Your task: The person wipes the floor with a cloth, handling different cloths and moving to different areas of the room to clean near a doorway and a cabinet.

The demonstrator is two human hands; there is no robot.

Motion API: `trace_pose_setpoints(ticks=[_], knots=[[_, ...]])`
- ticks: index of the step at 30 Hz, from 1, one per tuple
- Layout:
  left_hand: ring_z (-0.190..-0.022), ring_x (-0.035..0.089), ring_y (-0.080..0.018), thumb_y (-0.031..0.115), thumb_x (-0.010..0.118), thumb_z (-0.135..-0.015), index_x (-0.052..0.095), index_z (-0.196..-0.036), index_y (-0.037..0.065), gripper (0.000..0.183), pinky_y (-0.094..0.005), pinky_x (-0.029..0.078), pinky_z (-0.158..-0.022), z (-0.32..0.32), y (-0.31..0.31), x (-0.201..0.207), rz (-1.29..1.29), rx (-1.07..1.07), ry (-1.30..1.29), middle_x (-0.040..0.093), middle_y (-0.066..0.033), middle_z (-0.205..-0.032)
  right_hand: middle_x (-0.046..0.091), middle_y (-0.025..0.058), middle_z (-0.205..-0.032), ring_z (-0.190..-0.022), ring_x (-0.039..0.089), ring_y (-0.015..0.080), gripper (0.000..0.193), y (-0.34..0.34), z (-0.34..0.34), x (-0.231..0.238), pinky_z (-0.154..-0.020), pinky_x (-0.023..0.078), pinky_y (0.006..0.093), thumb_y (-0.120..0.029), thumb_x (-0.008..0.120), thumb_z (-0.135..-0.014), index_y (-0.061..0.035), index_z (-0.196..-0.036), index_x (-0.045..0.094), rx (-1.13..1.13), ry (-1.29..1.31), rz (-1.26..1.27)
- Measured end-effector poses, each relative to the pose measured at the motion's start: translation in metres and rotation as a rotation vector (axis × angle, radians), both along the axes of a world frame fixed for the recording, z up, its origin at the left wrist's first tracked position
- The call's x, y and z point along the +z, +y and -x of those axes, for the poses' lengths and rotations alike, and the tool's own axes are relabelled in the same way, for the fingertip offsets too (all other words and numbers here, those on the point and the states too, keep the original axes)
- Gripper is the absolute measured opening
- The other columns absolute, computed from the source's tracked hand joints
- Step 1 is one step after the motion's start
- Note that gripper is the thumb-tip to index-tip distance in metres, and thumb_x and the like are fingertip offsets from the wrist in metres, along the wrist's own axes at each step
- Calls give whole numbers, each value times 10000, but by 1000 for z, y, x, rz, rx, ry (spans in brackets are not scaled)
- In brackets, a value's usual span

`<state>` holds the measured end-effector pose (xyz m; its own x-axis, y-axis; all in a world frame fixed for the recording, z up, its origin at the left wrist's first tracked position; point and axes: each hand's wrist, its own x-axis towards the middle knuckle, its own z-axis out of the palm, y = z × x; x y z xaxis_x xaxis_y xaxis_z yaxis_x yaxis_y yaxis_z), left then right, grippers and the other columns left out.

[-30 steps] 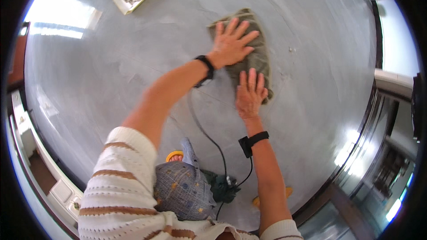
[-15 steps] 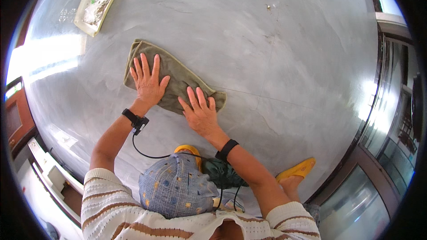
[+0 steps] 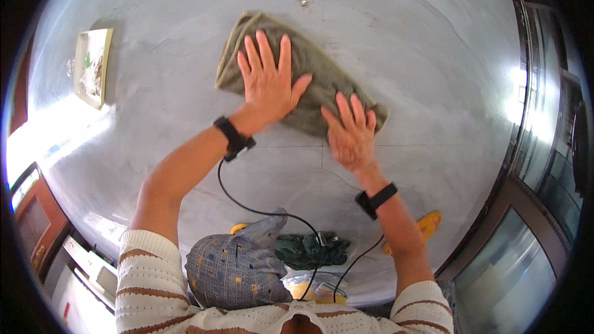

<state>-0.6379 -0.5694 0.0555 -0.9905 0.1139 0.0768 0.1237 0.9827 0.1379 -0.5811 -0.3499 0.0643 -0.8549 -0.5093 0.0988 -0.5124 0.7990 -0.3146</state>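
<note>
Both your hands lie flat and open on the olive cloth [image 3: 297,77], gripping nothing: the left hand [image 3: 269,80] presses its middle, the right hand [image 3: 351,133] its near right end, on the grey floor [image 3: 433,55]. With only palm pressure, the cloth could bunch or slide from under you. The black cable [image 3: 247,201] trailing from your left wrist could snag.
</note>
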Motion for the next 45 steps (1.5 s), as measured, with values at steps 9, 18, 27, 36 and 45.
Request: trace_pose_setpoints(ticks=[9,18,27,36,45], knots=[[-1396,184,-525,639,431,-920,256,-1526,126,813,-724,148,-1055,212,68,-34,-44,90,138,183,-276,-1550,360,56,-1518,-1411,286,304,440,57,185,-23,-1060,283,551,-266,496,-963,-240,-1402,475,-127,173,-139],[-1372,188,-576,648,408,-932,248,-1542,182,784,-673,155,-1095,88,90,-30,-53,-125,138,197,-337,-1528,314,51,-1550,-1429,256,332,446,100,66,0,-1065,272,581,-250,545,-965,-265,-1404,467,-172,-15,-247],[-1424,-10,-559,622,420,-949,167,-1563,170,804,-665,56,-1120,-9,125,8,-101,-184,-230,-16,-335,-1564,285,159,-1551,-1431,216,412,500,98,-69,2,-1083,220,601,-313,572,-947,-214,-1424,460,-521,-67,-93],[-1400,-40,-602,658,459,-912,142,-1566,174,874,-726,38,-1071,-4,132,4,-44,-120,-279,-36,-387,-1535,33,350,-1555,-1436,25,530,747,10,-32,-12,-1096,102,676,-482,460,-975,-32,-1521,220,-1333,-383,-31],[-1398,26,-607,724,421,-886,161,-1565,200,896,-739,81,-1059,48,196,-38,64,-133,-152,53,-390,-1534,80,358,-1547,-1433,50,531,791,91,23,-41,-1082,94,689,-544,475,-940,-38,-1508,260,-1239,-264,-83]])
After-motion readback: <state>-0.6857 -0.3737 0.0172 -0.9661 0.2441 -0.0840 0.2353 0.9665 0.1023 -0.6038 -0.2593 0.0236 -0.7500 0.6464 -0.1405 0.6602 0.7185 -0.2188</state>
